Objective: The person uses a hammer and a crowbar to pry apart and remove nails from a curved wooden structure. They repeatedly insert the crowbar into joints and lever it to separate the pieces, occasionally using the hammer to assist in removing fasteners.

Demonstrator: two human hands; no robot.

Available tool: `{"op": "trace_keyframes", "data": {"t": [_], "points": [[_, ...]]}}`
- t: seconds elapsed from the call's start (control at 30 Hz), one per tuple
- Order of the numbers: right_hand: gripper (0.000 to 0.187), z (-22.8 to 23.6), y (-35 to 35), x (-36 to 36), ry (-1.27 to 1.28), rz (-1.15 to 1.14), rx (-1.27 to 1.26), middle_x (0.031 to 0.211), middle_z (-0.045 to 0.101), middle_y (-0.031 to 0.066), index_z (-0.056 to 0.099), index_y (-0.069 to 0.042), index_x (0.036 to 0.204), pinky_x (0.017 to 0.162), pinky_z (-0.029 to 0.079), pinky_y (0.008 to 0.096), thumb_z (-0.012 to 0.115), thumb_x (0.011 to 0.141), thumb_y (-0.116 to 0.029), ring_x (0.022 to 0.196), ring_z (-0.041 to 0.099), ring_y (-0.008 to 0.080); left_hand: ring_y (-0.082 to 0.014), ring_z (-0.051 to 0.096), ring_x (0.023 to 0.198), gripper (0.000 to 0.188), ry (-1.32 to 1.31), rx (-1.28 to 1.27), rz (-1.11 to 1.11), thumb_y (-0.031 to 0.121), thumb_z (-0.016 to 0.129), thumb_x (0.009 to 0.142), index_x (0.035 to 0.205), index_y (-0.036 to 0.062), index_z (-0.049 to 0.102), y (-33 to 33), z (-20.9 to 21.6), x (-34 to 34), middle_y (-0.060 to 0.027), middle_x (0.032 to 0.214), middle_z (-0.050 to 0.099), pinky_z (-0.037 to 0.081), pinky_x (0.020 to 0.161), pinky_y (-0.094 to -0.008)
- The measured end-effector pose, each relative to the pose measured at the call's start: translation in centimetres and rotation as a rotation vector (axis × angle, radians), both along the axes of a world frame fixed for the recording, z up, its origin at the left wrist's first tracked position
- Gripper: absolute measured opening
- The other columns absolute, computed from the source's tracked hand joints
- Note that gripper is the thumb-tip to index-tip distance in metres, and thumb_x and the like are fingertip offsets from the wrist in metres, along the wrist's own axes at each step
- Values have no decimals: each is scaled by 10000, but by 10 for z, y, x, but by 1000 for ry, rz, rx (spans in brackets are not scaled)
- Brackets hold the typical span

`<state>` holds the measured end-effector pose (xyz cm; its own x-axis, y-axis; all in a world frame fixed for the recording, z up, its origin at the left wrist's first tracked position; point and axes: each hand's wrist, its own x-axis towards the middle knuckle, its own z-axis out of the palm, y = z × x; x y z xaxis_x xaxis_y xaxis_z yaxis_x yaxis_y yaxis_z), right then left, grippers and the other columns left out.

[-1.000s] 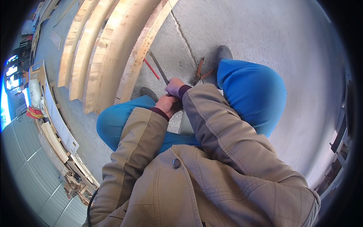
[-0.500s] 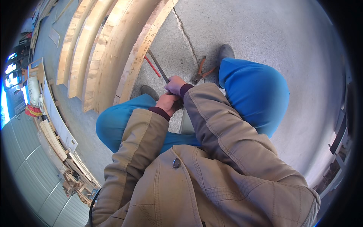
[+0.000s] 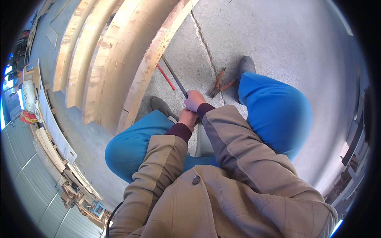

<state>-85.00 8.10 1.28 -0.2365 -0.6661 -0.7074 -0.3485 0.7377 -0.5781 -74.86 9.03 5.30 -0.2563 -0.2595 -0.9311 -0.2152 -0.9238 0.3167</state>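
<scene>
I am crouched over a concrete floor in blue trousers and a tan jacket. My right hand (image 3: 194, 100) is closed around a long dark metal bar (image 3: 174, 76) that runs up and left toward the wooden boards. My left hand (image 3: 187, 118) sits just below it, fingers closed, apparently on the same bar's lower end, which is hidden. A red rod (image 3: 165, 77) lies beside the bar. Orange-handled pliers (image 3: 219, 84) lie on the floor right of my hands.
Stacked long wooden planks (image 3: 119, 59) lie on edge at upper left, their nearest edge touching the bar's far end. My shoes (image 3: 246, 64) rest on the concrete. Scrap wood, a white panel (image 3: 51, 119) and clutter line the left wall. Metal frames stand at far right.
Both hands stay on the bar, which has shifted slightly along the floor. The view has tilted a little; the pliers and the planks have not moved.
</scene>
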Motion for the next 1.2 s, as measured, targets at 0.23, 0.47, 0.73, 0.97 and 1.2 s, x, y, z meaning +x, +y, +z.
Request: {"op": "trace_keyframes", "data": {"t": [0.23,0.47,0.73,0.97,1.2], "points": [[238,1,-9,0,40,-22,26,1016,688,269,724,2,971,900,517,462,628,779,-102,995,666,414,-271,690,714,224,-6,6,-100,-42,543,876,1092,-16,596,-8,-6,0,-139,878,680,544,619,-384],[458,24,-8,-22,-168,-91,56,928,703,266,736,33,918,826,536,426,657,868,-415,895,699,367,-271,697,741,226,6,-78,-96,1,603,877,1096,-54,600,-13,12,-5,-151,930,687,572,656,-419],[828,75,43,-24,-370,-209,208,1101,697,221,718,36,1095,871,511,409,474,906,-733,976,676,288,-286,678,727,248,-10,-147,64,150,585,877,860,-76,688,-20,-19,15,-185,844,687,540,624,-417],[816,69,58,-6,-528,-184,8,1035,713,215,699,58,1104,895,499,383,511,898,-709,995,679,292,-265,637,678,225,-7,-193,18,158,563,884,887,-36,677,-29,-13,22,-153,798,665,515,595,-421],[637,90,49,14,-653,-580,-57,887,703,163,656,85,1034,549,522,353,647,908,-539,698,678,219,-278,633,678,260,46,-137,28,194,506,978,932,-24,640,-44,29,15,-152,830,662,521,607,-402]]}}
